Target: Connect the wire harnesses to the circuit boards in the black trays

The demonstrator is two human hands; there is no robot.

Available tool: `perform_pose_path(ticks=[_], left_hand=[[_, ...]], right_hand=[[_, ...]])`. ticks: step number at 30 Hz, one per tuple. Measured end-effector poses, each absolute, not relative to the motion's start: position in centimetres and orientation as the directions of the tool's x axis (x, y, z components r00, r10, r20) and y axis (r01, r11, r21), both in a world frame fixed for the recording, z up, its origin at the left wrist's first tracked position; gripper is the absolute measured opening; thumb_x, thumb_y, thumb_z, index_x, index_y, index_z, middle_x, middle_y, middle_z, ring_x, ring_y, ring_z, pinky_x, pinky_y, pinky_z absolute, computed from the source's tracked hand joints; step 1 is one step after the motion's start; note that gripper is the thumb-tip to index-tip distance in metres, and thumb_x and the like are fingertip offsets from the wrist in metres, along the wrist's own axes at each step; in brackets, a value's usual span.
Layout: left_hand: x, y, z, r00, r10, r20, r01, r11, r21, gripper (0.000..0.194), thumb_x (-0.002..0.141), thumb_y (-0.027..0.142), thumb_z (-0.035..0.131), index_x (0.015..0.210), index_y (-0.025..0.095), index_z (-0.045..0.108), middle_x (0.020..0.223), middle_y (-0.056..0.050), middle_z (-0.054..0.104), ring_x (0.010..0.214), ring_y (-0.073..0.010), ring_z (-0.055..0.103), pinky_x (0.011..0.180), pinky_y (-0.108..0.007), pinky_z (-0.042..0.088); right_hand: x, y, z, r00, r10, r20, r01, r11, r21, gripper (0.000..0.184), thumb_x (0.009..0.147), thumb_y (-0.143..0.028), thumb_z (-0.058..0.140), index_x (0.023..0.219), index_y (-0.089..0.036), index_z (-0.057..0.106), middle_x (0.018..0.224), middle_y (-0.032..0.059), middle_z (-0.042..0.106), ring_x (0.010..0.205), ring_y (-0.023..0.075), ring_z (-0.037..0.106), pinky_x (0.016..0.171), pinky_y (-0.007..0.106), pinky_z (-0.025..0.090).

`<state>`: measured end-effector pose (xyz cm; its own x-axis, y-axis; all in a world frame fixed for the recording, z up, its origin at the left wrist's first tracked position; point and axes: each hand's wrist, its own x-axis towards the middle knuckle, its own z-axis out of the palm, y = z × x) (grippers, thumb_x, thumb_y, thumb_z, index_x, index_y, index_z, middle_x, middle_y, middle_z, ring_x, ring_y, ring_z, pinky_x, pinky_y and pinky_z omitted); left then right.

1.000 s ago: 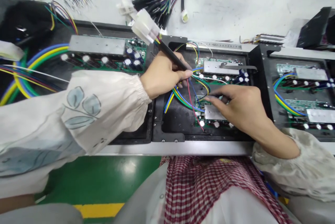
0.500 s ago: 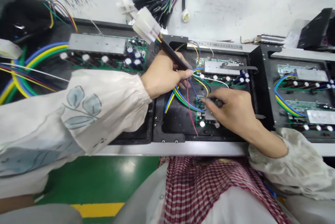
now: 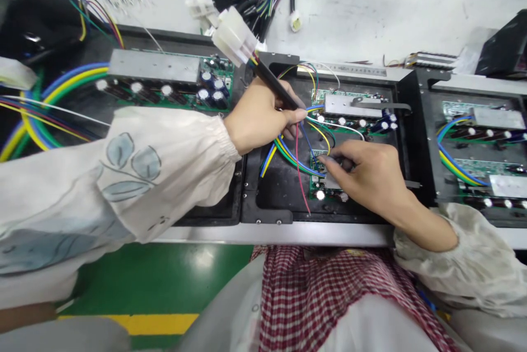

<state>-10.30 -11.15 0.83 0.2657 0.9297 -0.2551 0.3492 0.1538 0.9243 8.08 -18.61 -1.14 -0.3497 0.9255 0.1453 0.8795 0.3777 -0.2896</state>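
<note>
- Left hand (image 3: 261,116): closed around black cable sleeve (image 3: 275,85), white connector (image 3: 234,36) projecting at upper end
- Right hand (image 3: 373,173): narrow pinch at green circuit board (image 3: 316,179), apparently touching; grip partly hidden

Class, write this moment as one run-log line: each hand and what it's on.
left hand: grips black-sleeved wire harness below white connector | right hand: fingertips at green circuit board

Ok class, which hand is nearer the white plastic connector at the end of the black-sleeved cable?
The left. The left hand grips the black-sleeved cable just below the white plastic connector. The right hand is farther away, its fingers down on the circuit board.
</note>
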Motion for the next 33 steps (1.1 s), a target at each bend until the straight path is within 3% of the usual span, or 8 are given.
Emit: perform_pose_path(ticks=[7,17,22,33], left_hand=[[-10.3,-11.1,0.9,0.271,0.926,-0.262,0.327,0.167,0.93,0.012,0.078,0.003,0.06,0.074,0.013,0.054,0.053,0.004,0.056,0.051,-0.01,0.061,0.058,-0.022,0.051],[-10.4,-11.2,0.5,0.288,0.928,-0.235,0.354,0.125,0.927,0.008,0.081,0.007,0.059,0.077,0.012,0.055,0.058,0.0,0.06,0.063,-0.0134,0.065,0.065,-0.026,0.053],[-10.5,-11.3,0.5,0.297,0.925,-0.238,0.345,0.128,0.93,0.009,0.08,0.008,0.061,0.078,0.013,0.054,0.06,0.0,0.06,0.064,-0.0134,0.066,0.065,-0.026,0.053],[-10.5,-11.2,0.4,0.311,0.919,-0.242,0.362,0.121,0.924,0.011,0.079,0.006,0.06,0.074,0.013,0.053,0.06,0.001,0.059,0.062,-0.0129,0.066,0.062,-0.025,0.054]], right_hand=[[8.2,-18.4,-1.4,-0.341,0.931,0.132,0.885,0.365,-0.288,0.021,0.084,-0.032,0.058,0.072,-0.016,0.066,0.066,0.0039,0.066,0.056,0.0164,0.059,0.055,0.028,0.041],[7.4,-19.6,0.6,-0.404,0.914,0.033,0.867,0.394,-0.304,0.015,0.085,-0.028,0.06,0.078,-0.018,0.069,0.073,0.0066,0.068,0.064,0.0208,0.064,0.057,0.03,0.043],[7.0,-19.3,0.4,-0.301,0.932,0.204,0.818,0.362,-0.448,0.01,0.085,-0.028,0.062,0.081,-0.022,0.07,0.078,0.0024,0.072,0.07,0.0172,0.066,0.065,0.028,0.048],[7.1,-18.5,-0.8,-0.259,0.951,0.168,0.877,0.305,-0.371,0.006,0.08,-0.027,0.066,0.08,-0.023,0.07,0.07,0.0013,0.071,0.053,0.0166,0.061,0.05,0.029,0.04]])
